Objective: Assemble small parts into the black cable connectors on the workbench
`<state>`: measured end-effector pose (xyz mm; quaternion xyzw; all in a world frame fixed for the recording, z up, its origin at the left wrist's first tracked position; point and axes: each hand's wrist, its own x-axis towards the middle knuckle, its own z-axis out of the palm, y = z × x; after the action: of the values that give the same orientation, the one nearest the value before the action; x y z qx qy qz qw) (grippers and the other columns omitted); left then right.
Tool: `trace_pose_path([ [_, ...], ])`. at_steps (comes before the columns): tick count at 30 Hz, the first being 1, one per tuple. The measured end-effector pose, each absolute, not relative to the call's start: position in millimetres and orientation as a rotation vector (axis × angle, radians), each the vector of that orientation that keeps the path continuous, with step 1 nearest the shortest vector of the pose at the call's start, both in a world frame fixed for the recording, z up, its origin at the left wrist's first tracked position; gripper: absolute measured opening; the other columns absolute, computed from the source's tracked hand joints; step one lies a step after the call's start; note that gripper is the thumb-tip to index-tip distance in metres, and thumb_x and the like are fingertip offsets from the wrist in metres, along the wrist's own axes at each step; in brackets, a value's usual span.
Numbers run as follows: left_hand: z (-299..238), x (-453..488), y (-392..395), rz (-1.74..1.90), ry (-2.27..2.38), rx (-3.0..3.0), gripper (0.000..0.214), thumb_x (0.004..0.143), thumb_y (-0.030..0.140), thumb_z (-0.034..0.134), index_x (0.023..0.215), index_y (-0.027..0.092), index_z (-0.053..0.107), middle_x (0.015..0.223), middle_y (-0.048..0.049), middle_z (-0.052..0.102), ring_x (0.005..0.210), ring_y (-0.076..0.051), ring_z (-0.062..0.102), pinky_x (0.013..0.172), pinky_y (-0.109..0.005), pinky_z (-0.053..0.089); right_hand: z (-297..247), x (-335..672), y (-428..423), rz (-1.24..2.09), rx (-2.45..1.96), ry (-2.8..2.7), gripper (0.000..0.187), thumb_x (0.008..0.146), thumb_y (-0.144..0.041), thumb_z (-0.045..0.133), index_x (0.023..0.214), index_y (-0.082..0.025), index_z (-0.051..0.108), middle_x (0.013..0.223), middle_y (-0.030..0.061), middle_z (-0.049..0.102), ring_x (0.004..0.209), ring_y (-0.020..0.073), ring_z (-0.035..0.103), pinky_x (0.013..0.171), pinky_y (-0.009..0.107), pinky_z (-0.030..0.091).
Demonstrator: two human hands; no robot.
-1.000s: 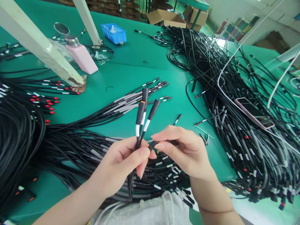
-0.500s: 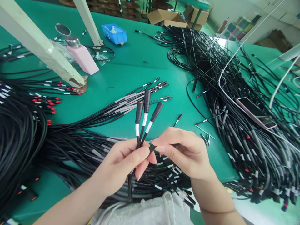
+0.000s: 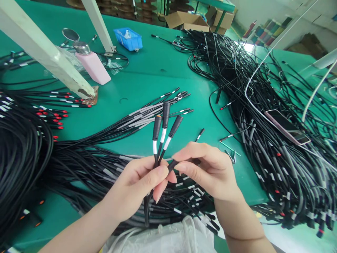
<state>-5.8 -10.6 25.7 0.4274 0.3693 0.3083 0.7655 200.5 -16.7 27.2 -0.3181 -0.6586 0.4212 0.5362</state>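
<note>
Three black cable connectors (image 3: 165, 116) with white labels stand up fanned out from my left hand (image 3: 143, 177), which is closed around their cables. Between both hands is a short black piece (image 3: 172, 165), seemingly a connector or tape end; fingers hide most of it. My left thumb presses on its near end. My right hand (image 3: 207, 168) pinches its other end between thumb and fingertips. Below my left hand the held cable (image 3: 146, 211) hangs down in front of my lap. Many black cables (image 3: 100, 168) lie under and behind my hands.
A large cable heap (image 3: 237, 88) covers the right side, with a phone (image 3: 288, 127) on it. Cable coils (image 3: 21, 151) with red-tipped ends lie left. Beyond are a pink pump bottle (image 3: 93, 66), a blue bin (image 3: 129, 39) and white posts (image 3: 50, 52). Tweezers (image 3: 231, 157) lie near my right hand.
Hardly anything differs. The black piece between my fingers shows slightly more of its length, and the three connectors have shifted a few pixels.
</note>
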Motion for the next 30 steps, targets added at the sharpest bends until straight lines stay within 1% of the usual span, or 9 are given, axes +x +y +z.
trace_pose_path([
  [4, 23, -8, -10, 0.648, 0.79, 0.951, 0.035, 0.098, 0.049, 0.075, 0.079, 0.02, 0.079, 0.053, 0.0026, 0.064, 0.047, -0.009, 0.038, 0.057, -0.026, 0.039, 28, 199, -16, 1.071, -0.725, -1.556, 0.022, 0.1, -0.016, 0.077, 0.12, -0.024, 0.076, 0.097, 0.0021, 0.083, 0.069, 0.0117, 0.072, 0.056, 0.023, 0.057],
  [8, 22, -9, -9, 0.647, 0.761, 0.948, 0.038, 0.1, 0.052, 0.073, 0.082, 0.02, 0.081, 0.052, 0.0033, 0.063, 0.047, -0.009, 0.038, 0.06, -0.026, 0.041, 28, 198, -15, 1.011, -0.661, -1.586, 0.018, 0.101, -0.013, 0.073, 0.114, -0.024, 0.077, 0.089, 0.0012, 0.081, 0.071, 0.0123, 0.073, 0.059, 0.023, 0.057],
  [11, 23, -8, -10, 0.669, 0.758, 0.925, 0.036, 0.098, 0.052, 0.076, 0.08, 0.021, 0.081, 0.052, 0.0039, 0.065, 0.047, -0.008, 0.037, 0.063, -0.025, 0.045, 28, 201, -17, 1.021, -0.757, -1.525, 0.016, 0.099, -0.017, 0.078, 0.112, -0.026, 0.078, 0.087, 0.0002, 0.078, 0.064, 0.0116, 0.065, 0.052, 0.024, 0.049],
  [14, 23, -7, -10, 0.666, 0.775, 0.909, 0.033, 0.094, 0.051, 0.08, 0.079, 0.022, 0.079, 0.05, 0.0052, 0.065, 0.045, -0.007, 0.037, 0.065, -0.025, 0.047, 29, 205, -19, 1.007, -0.866, -1.445, 0.02, 0.095, -0.02, 0.084, 0.113, -0.028, 0.079, 0.074, -0.0035, 0.068, 0.06, 0.0116, 0.056, 0.049, 0.025, 0.043],
  [16, 24, -6, -10, 0.674, 0.792, 0.897, 0.031, 0.092, 0.049, 0.082, 0.078, 0.022, 0.076, 0.049, 0.0057, 0.065, 0.045, -0.007, 0.04, 0.066, -0.025, 0.049, 31, 207, -19, 1.003, -0.885, -1.421, 0.019, 0.097, -0.02, 0.08, 0.114, -0.029, 0.079, 0.075, -0.0032, 0.068, 0.063, 0.0122, 0.06, 0.052, 0.025, 0.047],
  [18, 25, -6, -10, 0.687, 0.804, 0.868, 0.03, 0.089, 0.045, 0.086, 0.076, 0.022, 0.073, 0.05, 0.0056, 0.066, 0.047, -0.008, 0.046, 0.067, -0.025, 0.05, 33, 208, -19, 1.003, -0.891, -1.425, 0.019, 0.103, -0.018, 0.072, 0.117, -0.028, 0.079, 0.083, -0.0012, 0.074, 0.069, 0.0127, 0.067, 0.059, 0.025, 0.054],
  [20, 26, -5, -10, 0.684, 0.819, 0.824, 0.03, 0.085, 0.041, 0.09, 0.075, 0.021, 0.069, 0.054, 0.0051, 0.067, 0.048, -0.008, 0.051, 0.061, -0.023, 0.047, 34, 207, -18, 0.974, -0.907, -1.445, 0.023, 0.105, -0.014, 0.066, 0.118, -0.028, 0.079, 0.09, -0.0002, 0.078, 0.073, 0.0124, 0.072, 0.064, 0.025, 0.058],
  [24, 30, -5, -10, 0.686, 0.86, 0.757, 0.032, 0.077, 0.033, 0.093, 0.072, 0.021, 0.064, 0.063, 0.0051, 0.066, 0.049, -0.008, 0.054, 0.05, -0.02, 0.044, 33, 203, -21, 0.922, -0.967, -1.452, 0.028, 0.101, -0.01, 0.07, 0.121, -0.028, 0.075, 0.087, -0.0028, 0.077, 0.073, 0.0115, 0.075, 0.064, 0.023, 0.06],
  [30, 34, 0, -13, 0.741, 0.918, 0.709, 0.03, 0.073, 0.023, 0.092, 0.071, 0.021, 0.062, 0.061, 0.0068, 0.066, 0.05, -0.009, 0.058, 0.052, -0.019, 0.047, 34, 197, -29, 0.988, -1.0, -1.416, 0.028, 0.101, -0.013, 0.073, 0.123, -0.029, 0.072, 0.097, -0.0019, 0.079, 0.083, 0.0119, 0.078, 0.07, 0.021, 0.061],
])
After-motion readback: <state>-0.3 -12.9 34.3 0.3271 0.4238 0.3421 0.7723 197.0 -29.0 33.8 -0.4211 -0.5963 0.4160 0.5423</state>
